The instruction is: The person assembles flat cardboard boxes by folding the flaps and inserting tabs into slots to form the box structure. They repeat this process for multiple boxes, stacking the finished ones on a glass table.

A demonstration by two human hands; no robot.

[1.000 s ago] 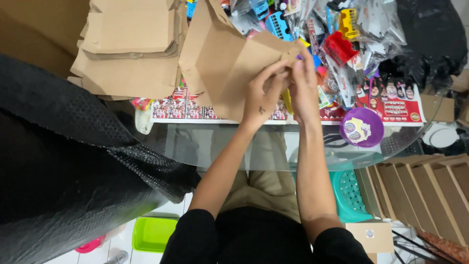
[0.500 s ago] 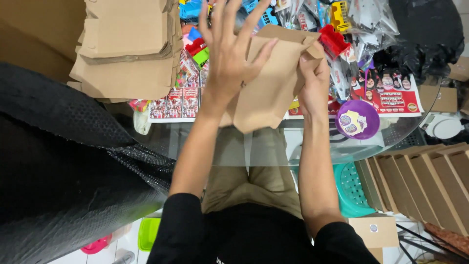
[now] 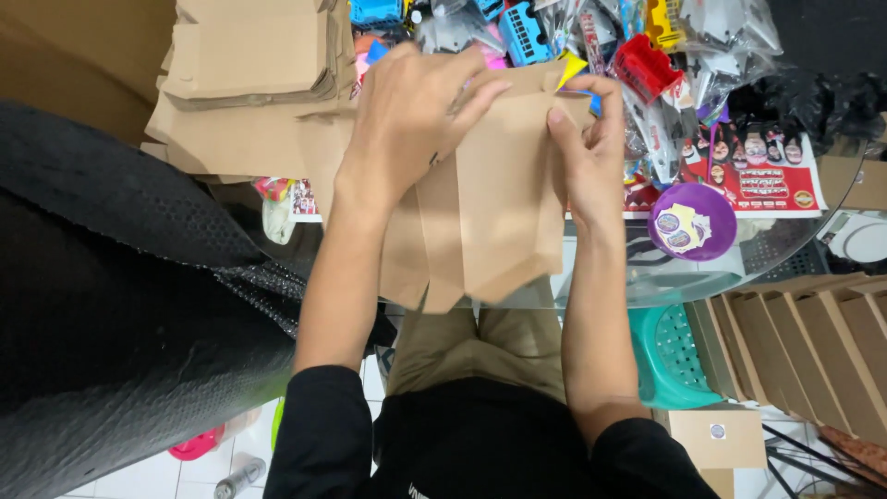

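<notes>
A flat brown cardboard box blank [image 3: 490, 212] is held over the near edge of a glass table [image 3: 647, 282]. My left hand [image 3: 411, 115] lies palm down on its upper left part, fingers spread across a flap. My right hand [image 3: 582, 152] pinches the blank's upper right edge between thumb and fingers. The lower flaps hang down over my lap.
A stack of folded brown cardboard boxes [image 3: 249, 83] sits at the back left. Bagged colourful plastic toys [image 3: 647, 55] fill the back. A purple lid with stickers [image 3: 693, 222] lies to the right. Black bubble wrap [image 3: 111, 305] bulks at my left. More flat boxes [image 3: 813, 351] stand at lower right.
The box blank has come lower and nearer to me. My left hand went from fingers raised and spread to pressing flat on the cardboard. My right hand kept its grip on the right edge.
</notes>
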